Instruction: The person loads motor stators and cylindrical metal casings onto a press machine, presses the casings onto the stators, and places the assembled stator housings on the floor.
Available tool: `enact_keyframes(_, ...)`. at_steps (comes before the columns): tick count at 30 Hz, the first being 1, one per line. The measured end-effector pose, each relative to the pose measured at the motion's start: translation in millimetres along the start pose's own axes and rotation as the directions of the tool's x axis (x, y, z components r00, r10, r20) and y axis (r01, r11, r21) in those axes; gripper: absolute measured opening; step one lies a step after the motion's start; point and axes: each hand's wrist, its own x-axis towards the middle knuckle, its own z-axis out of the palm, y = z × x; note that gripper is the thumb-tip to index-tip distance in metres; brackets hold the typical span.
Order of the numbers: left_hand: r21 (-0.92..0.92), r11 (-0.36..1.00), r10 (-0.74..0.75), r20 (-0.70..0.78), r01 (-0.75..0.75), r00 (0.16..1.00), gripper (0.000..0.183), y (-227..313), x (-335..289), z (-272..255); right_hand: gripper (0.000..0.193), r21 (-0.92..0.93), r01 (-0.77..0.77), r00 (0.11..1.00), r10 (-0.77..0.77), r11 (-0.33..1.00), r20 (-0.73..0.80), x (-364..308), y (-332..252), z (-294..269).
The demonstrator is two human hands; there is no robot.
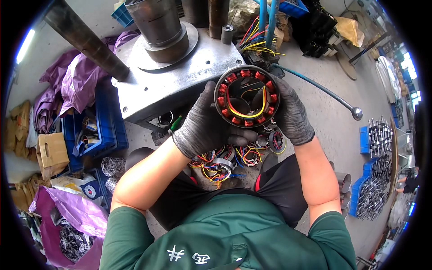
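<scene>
We've both gloved hands together on one stator ring, L hand (207, 119) clamped round its L side w/ fingers under the lower rim, R hand (292, 112) gripping the R side. The stator ring (245, 121), dark outside w/ red copper coils round the inside, is held up just off the near R corner of the steel plate (209, 69), tilted so its opening faces us; a yellow wire (243, 115) curves along its lower inside

On the plate: big flanged cylinder (168, 49) mid, thick post (87, 42) at the L corner, small metal cylinder (227, 35) nr the far R edge. A blue lever (315, 85) w/ ball end slants out past the R corner

Below our hands, more wound rings (222, 164) w/ coloured leads sit on the floor (328, 139). Off the plate's L edge, blue crates (103, 121) & a cardboard box (52, 150); far R, metal shafts (380, 137) in blue trays (357, 195)
</scene>
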Motion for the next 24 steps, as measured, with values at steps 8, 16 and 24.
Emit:
enact_keyframes(8, 0.055, 0.993, 0.109, -0.048, -0.106, 0.993, 0.108, 5, 1, 10, 0.066, -0.015, -0.024, 1.000, 0.024, 1.000, 0.003, 10, 2, -9)
enact_keyframes(16, 0.389, 0.771, 0.557, -0.028, -0.504, 0.830, 0.112, 52, 2, 42, 0.057, -0.093, 0.052, 0.988, -0.038, 0.994, 0.149, 17, 10, -32)
enact_keyframes(24, 0.849, -0.526, 0.832, 0.504, 0.042, 0.231, 0.041, 218, -17, 36, 0.048, -0.295, -0.007, 0.962, 0.088, 0.956, 0.260, -1, 7, -28)
